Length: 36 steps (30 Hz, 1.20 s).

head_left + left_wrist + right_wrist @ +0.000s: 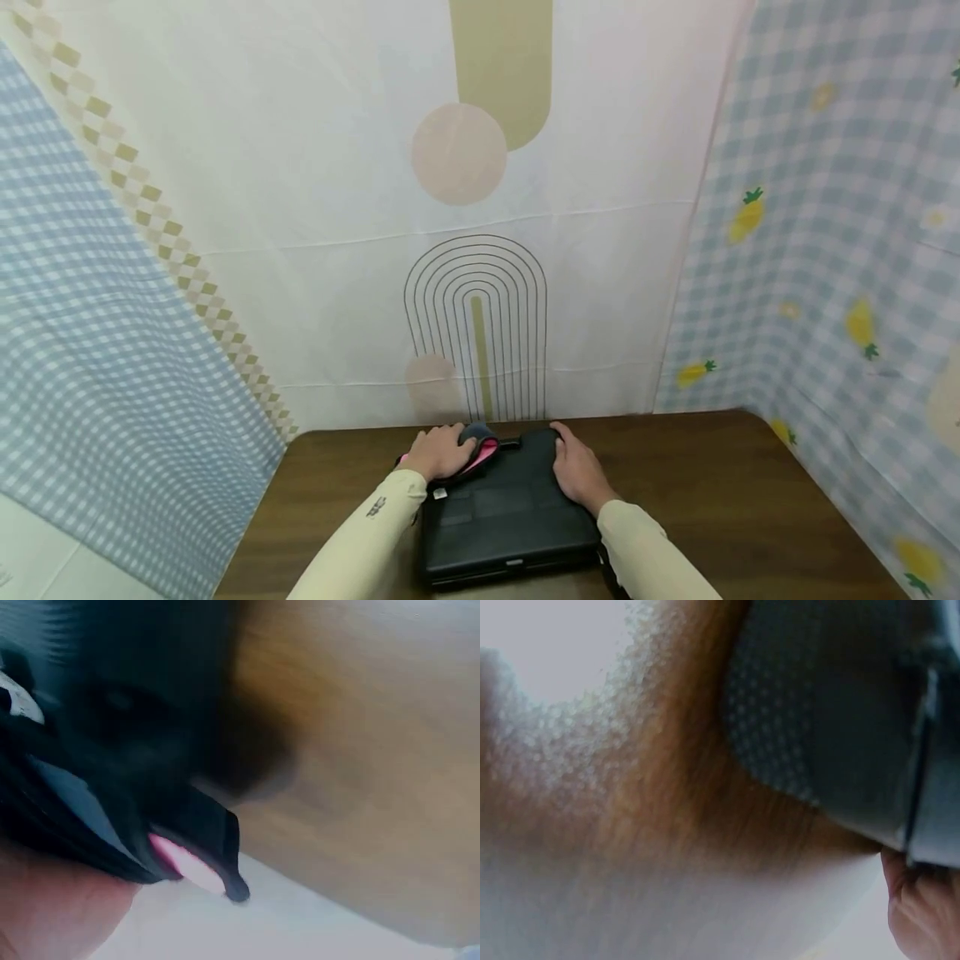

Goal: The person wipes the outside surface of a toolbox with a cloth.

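A flat black case (510,504) lies on the table in the head view, its front edge toward me. At its back left, my left hand (438,452) grips a black, fabric-like item with a pink lining (483,454). The left wrist view shows this item's pink inside (187,864) close up, between black edges. My right hand (577,467) holds the case's right side near the back corner, thumb over the top. In the right wrist view, fingers (926,911) wrap the end of the case beside a dotted, mesh-like panel (769,720).
The brown wooden table (690,500) extends on both sides of the case. A patterned white cloth (337,317) hangs right behind it, with checked cloths at left (112,333) and right (795,250). A dark strap (611,571) hangs by the right forearm.
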Each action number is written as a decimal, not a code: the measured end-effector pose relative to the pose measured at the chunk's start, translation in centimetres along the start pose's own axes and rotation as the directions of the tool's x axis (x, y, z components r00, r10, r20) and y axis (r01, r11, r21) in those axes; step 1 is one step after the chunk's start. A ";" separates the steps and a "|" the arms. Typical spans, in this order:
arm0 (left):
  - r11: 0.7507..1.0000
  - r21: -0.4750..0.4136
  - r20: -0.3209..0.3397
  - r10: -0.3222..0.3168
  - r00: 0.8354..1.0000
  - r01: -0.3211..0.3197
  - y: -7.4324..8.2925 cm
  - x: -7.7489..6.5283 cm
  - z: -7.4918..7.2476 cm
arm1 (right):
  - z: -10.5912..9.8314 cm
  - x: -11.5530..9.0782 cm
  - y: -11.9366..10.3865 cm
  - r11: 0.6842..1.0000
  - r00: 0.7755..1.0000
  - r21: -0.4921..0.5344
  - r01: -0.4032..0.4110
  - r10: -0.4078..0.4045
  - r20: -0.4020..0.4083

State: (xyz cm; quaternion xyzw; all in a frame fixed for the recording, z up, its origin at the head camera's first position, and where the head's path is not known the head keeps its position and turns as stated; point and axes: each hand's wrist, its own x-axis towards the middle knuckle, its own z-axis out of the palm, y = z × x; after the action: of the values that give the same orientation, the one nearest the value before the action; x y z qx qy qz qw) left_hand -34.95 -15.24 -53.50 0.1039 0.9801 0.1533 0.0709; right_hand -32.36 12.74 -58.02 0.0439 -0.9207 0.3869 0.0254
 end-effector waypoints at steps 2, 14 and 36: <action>0.996 -0.084 -0.015 -0.011 1.000 0.010 -1.2 -0.8 -0.3 | 0.0 0.0 0.2 1.000 1.000 0.002 -0.005 0.005 0.000; 0.875 -0.480 -0.175 -0.020 0.984 -0.068 -3.8 -4.6 1.3 | -1.0 -0.1 0.9 1.000 1.000 -0.001 -0.005 0.005 -0.002; 0.198 -0.980 -0.092 -0.290 0.952 -0.035 -4.1 -8.3 -0.5 | -2.0 -0.3 1.0 0.998 0.999 0.058 0.002 -0.004 0.034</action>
State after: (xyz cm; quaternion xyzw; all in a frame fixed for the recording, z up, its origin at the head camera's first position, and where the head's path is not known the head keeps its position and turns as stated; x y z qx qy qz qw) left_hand -27.79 -21.08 -53.47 -0.0671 0.6696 0.7397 0.0053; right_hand -32.10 14.90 -57.39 0.0526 -0.9094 0.4125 0.0091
